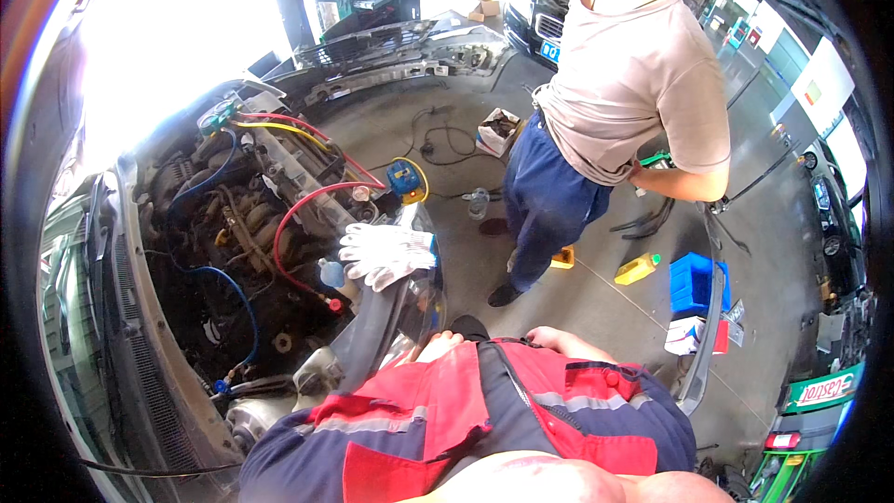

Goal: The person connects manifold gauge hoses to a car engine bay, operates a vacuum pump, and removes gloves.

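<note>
Nearest to you, your own hands show low in front of your red-and-navy jacket. Your left hand is beside the car's dark fender, and your right hand lies out to the other side of the jacket's zip. Both are partly covered by the jacket, so you cannot tell whether the fingers are spread, pressed together or pinching anything; no tool shows in either.

Just beyond your left hand, the white gloves lie on top of the fender, probably parked there to stay within reach and out of the engine bay. Across that bay runs the red hose, ending at a red coupler on the near side; the blue hose loops down to a blue coupler. Their slack likely keeps the fittings free of strain.

Past the gloves, a blue-and-yellow device sits at the car's edge, perhaps so the hoses can reach. The gauge set stands at the bay's far side, presumably for easy reading.

Farther off, a co-worker stands on the floor, with a yellow jug and a blue bin nearby.
</note>
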Demonstrator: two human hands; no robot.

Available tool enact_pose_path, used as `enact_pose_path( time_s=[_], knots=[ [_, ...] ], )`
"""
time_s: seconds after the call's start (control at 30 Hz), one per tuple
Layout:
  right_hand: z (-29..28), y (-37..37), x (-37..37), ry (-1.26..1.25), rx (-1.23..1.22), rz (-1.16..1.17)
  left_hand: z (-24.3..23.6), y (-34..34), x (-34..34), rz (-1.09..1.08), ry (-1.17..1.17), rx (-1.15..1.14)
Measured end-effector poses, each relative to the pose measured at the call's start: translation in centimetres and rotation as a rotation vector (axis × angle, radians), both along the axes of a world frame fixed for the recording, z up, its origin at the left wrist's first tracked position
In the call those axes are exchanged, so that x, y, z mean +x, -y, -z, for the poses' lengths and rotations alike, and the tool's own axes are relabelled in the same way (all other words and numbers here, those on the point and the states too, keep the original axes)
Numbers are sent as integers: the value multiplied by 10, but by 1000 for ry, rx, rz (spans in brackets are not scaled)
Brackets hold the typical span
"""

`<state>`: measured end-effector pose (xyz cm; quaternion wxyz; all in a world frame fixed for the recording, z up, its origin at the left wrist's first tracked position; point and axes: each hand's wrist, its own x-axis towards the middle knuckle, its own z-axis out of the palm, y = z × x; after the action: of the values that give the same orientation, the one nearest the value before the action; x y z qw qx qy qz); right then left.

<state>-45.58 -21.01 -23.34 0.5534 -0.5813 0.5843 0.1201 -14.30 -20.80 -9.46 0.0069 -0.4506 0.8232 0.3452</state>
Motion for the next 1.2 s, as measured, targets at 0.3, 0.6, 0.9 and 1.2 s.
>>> enact_pose_path(
  time_s=[0.3,0.6,0.9,1.2],
  knots=[
    [17,3,-2,-19,-78,-19,31,-5,-1,-7,-30,-126],
    [3,1,-2,128,203,143,38,-3,4,33,-55,-151],
    [13,-1,-9,108,218,134,34,-1,3,135,-36,-214],
    [-73,-9,13,247,-21,138,15,1,2,139,36,-126]
  ],
)
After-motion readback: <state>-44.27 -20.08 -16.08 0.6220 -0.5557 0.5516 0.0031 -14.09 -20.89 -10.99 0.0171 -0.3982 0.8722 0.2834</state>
